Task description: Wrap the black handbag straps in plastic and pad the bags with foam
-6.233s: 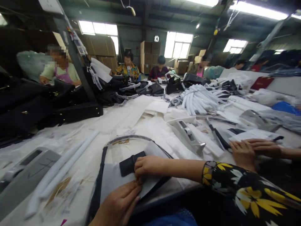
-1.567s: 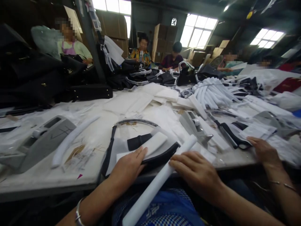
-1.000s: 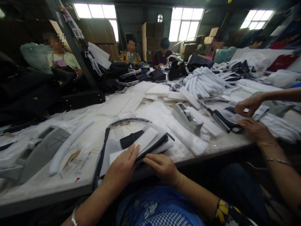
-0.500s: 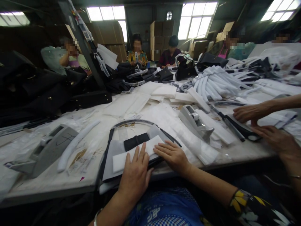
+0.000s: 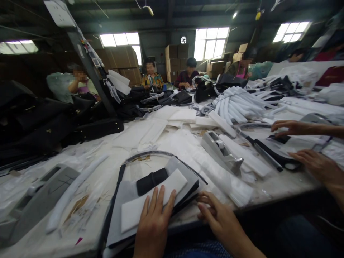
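Note:
A black handbag (image 5: 188,190) lies flat at the table's front edge, its long handle (image 5: 158,153) arching away from me. White sheet material (image 5: 122,195) covers its upper face, with a black strap piece (image 5: 152,181) on top. Across it rests a white foam strip (image 5: 172,186). My left hand (image 5: 154,218) presses on this strip, fingers stretched out. By the bag's right corner is my right hand (image 5: 221,216), with bent fingers, thumb and forefinger apart and nothing seen between them. Whether its fingertips touch the bag edge is unclear.
Grey tape dispensers stand left (image 5: 40,200) and right (image 5: 221,150). A white foam tube (image 5: 72,197) lies at left. Foam sheets (image 5: 177,114) and bundled tubes (image 5: 239,104) lie farther back. At right, a co-worker's hands (image 5: 314,163) handle another bag. Black bags (image 5: 40,118) are piled left.
My right hand has left the foam strip and moved to the bag's right corner, its fingers now bent. My left hand stays on the strip. The view has tilted up.

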`<action>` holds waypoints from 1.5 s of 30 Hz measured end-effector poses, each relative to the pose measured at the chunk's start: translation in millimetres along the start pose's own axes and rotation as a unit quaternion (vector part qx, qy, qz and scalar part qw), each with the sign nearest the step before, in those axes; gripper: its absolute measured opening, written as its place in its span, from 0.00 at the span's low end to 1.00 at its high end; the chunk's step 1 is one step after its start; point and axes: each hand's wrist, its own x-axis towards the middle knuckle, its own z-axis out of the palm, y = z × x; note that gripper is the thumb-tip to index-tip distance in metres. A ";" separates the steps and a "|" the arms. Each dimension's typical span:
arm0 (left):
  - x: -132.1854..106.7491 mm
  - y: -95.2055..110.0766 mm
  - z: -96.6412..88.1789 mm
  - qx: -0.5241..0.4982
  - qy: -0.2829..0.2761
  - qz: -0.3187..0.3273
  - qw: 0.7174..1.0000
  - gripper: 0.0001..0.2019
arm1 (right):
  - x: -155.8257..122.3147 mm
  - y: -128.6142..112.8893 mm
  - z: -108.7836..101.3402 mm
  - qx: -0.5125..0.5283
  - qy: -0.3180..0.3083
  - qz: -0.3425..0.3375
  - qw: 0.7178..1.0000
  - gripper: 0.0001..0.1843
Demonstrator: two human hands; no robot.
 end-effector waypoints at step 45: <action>-0.5 -52.0 -20.5 -0.131 0.112 -0.152 0.973 0.34 | 85.7 0.0 -15.7 -0.322 -0.011 -0.275 0.906 0.09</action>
